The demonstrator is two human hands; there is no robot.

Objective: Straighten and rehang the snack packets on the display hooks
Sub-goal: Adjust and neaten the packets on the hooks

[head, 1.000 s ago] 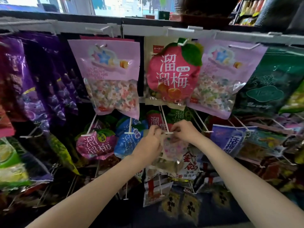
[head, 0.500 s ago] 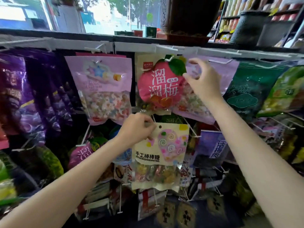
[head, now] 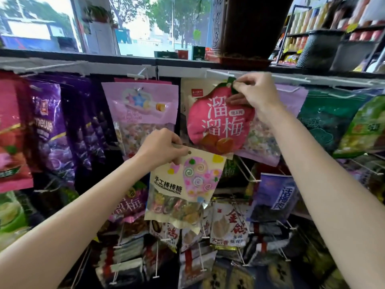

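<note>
I am holding a cream plastic lollipop packet with a pastel swirl heart printed on it in my left hand, my fingers pinching its top left corner so the bag is hanging free in front of the lower rows of the display, tilted slightly down to the right, with its small punched hole showing just beside my thumb. My right hand is reaching up to the top row, where my fingers are clenching on the green leaf tab at the top of a pink peach-shaped plum packet with large white characters. That packet is hanging below the white rail that carries the white wire hooks; I cannot tell whether it is sitting on a hook, as my hand is covering that spot. Just left of it a pale pink bag of star-shaped candy is hanging on its own hook, and another pink candy bag is lying partly behind the plum packet on the right.
</note>
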